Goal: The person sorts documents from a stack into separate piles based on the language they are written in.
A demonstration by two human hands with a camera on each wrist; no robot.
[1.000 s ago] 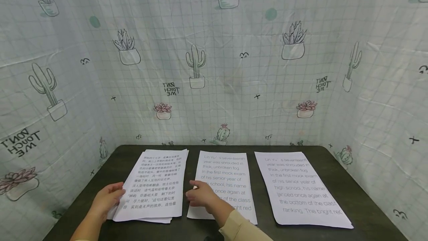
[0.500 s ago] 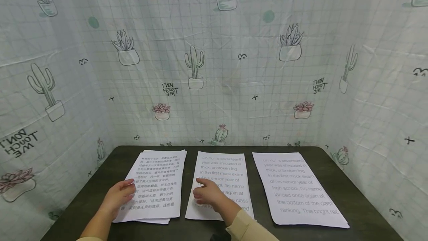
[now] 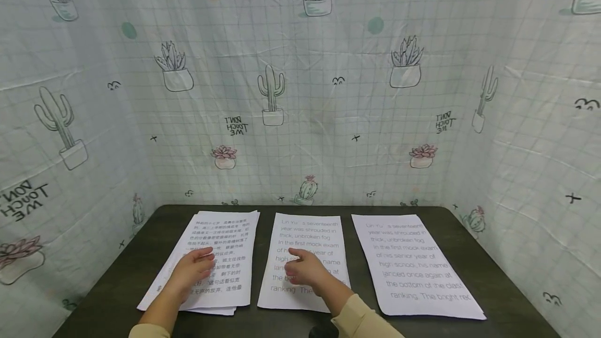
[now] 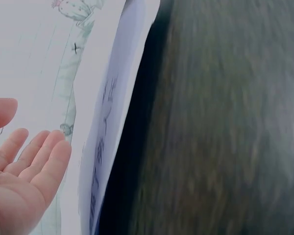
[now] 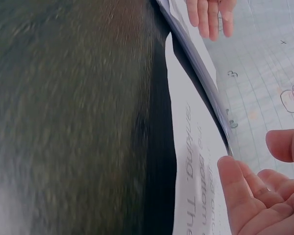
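Observation:
Over the left stack of paper (image 3: 220,233), printed with Chinese text, my left hand (image 3: 190,273) hovers with relaxed fingers and holds nothing. In the left wrist view that hand (image 4: 29,181) shows its palm, thumb apart from the fingers, beside the sheets' edge (image 4: 112,112). Above the middle sheet of English text (image 3: 310,231) is my right hand (image 3: 307,271), its fingers loosely bent. The right wrist view shows this hand (image 5: 264,196) with a gap between thumb and fingers and no paper in it.
A third stack of English-text paper (image 3: 418,265) lies on the right of the dark table (image 3: 272,322). Cactus-print cloth (image 3: 319,145) hangs behind and at both sides. A small black object (image 3: 323,332) shows at the bottom edge.
My left hand has moved right, from the left edge of the Chinese-text stack to over its middle. My right hand has shifted slightly right over the middle sheet. The head view has turned slightly.

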